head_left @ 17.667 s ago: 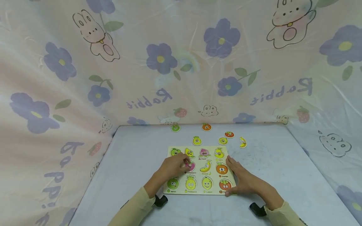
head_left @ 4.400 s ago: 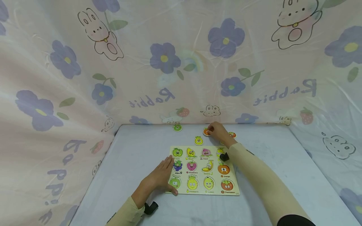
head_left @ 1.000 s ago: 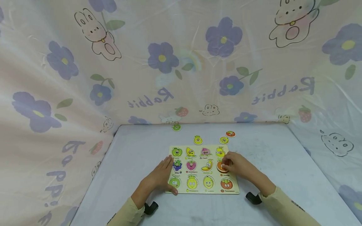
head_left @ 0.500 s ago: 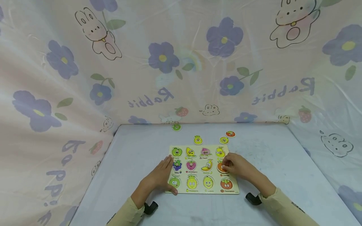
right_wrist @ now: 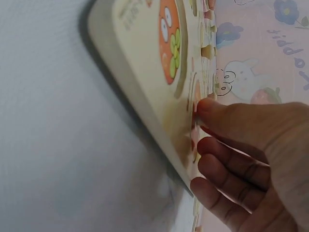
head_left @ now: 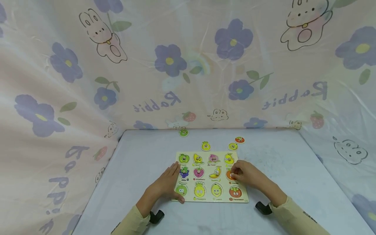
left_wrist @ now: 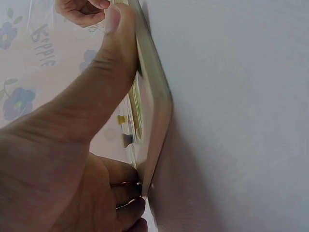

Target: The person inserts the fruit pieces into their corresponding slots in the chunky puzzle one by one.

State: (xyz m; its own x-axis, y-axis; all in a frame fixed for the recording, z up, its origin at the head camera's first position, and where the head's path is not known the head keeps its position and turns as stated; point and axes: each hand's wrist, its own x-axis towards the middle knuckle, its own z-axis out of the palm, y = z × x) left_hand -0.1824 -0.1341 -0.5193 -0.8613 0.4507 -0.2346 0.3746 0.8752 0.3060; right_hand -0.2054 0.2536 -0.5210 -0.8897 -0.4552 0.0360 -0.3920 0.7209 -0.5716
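Note:
A cream fruit puzzle board (head_left: 208,184) lies flat on the table. My right hand (head_left: 248,173) pinches the orange piece (head_left: 228,173) by its knob, over the orange's place at the board's right side; the fingers hide part of it. In the right wrist view the thumb (right_wrist: 231,116) and forefinger meet at the knob, the other fingers bent beside the board's edge. My left hand (head_left: 164,184) rests on the board's left edge, fingers stretched along the side, thumb (left_wrist: 116,43) at the front edge. Knobbed pieces such as the strawberry (head_left: 198,172) and banana (head_left: 216,172) sit in the board.
Beyond the board lie a loose melon piece (head_left: 183,133), pineapple piece (head_left: 206,146), lemon piece (head_left: 233,146) and persimmon piece (head_left: 239,140). The board's front row shows printed pictures, including a persimmon (head_left: 235,192). A patterned curtain (head_left: 188,81) rises behind the white table (head_left: 141,156).
Earlier, the right hand took the orange piece from the table's far side and brought it to the board. Over the last second it shifts only slightly there. The left hand stays put.

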